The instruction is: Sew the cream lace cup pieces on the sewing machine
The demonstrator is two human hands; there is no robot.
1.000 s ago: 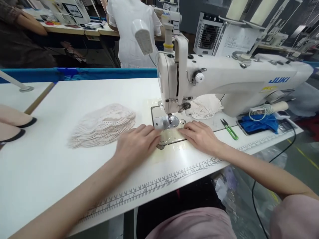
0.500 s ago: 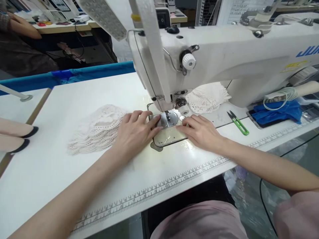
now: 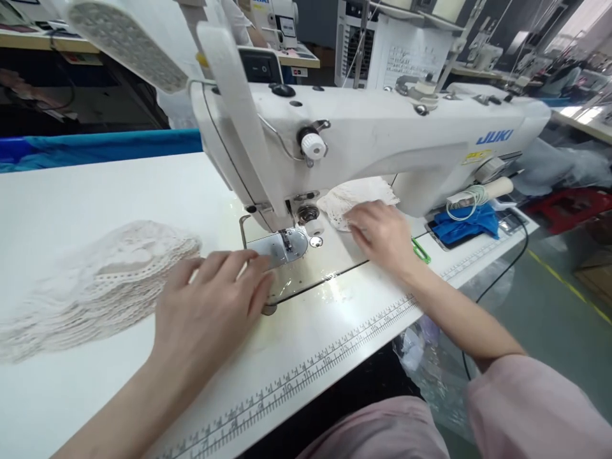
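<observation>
My left hand (image 3: 210,306) lies flat and open on the white table, fingertips just left of the metal needle plate (image 3: 280,247) of the white sewing machine (image 3: 382,137). A stack of cream lace pieces (image 3: 95,284) lies to its left. My right hand (image 3: 380,233) reaches under the machine arm, fingers spread on a smaller pile of lace pieces (image 3: 356,194). I cannot see whether it grips any. Green thread snips (image 3: 421,250) lie just beside the right wrist.
A ruler strip (image 3: 335,354) runs along the table's front edge. Blue cloth (image 3: 466,223) and a coiled white cable (image 3: 466,197) sit at the machine's right end. A black cord (image 3: 492,284) hangs off the table. Other machines and benches stand behind.
My right hand has left the needle plate and moved back right onto the small lace pile. My left hand slid a little away from the plate. The view has shifted closer and to the right.
</observation>
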